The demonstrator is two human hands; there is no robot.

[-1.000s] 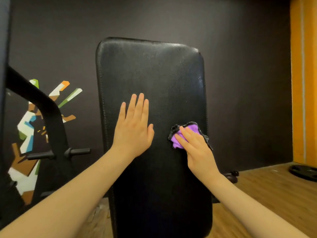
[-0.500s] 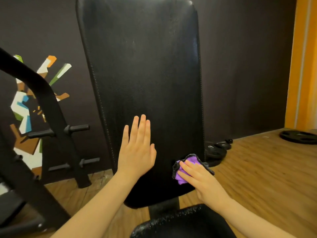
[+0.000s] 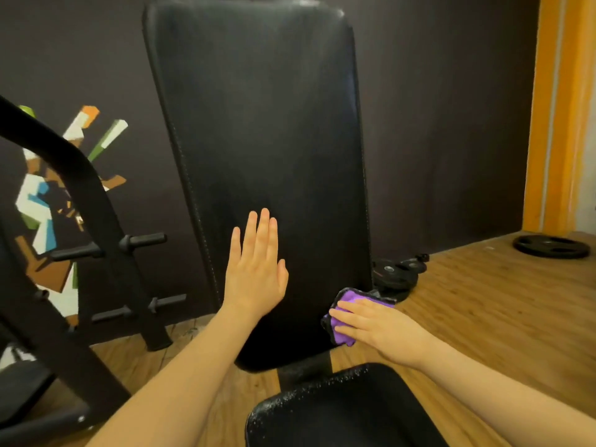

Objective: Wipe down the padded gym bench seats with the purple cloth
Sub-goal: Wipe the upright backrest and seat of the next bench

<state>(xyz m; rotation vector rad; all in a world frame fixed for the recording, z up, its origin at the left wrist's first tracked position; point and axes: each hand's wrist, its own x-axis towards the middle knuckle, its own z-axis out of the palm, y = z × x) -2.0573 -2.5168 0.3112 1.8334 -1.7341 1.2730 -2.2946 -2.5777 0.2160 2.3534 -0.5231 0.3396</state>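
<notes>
A black padded backrest (image 3: 258,156) stands nearly upright in the middle of the view, with the front seat pad (image 3: 338,411) of the same bench low in the near foreground, its surface speckled with small bright flecks. The person's left hand (image 3: 254,272) lies flat against the lower part of the backrest, fingers straight and close together, holding nothing. The right hand (image 3: 377,327) presses the purple cloth (image 3: 346,312) against the backrest's lower right edge; the fingers lie spread over the cloth, pinning it to the pad rather than closing around it, and the cloth's dark border shows above and to the left of the fingers. To the left stands a black weight rack (image 3: 106,240) with horizontal pegs, in front of a dark wall with a colourful geometric mural (image 3: 42,201). On the wooden floor (image 3: 483,317), weight plates (image 3: 396,269) lie just behind the backrest on the right, and another plate (image 3: 551,246) lies farther right near an orange wall strip (image 3: 561,108).
</notes>
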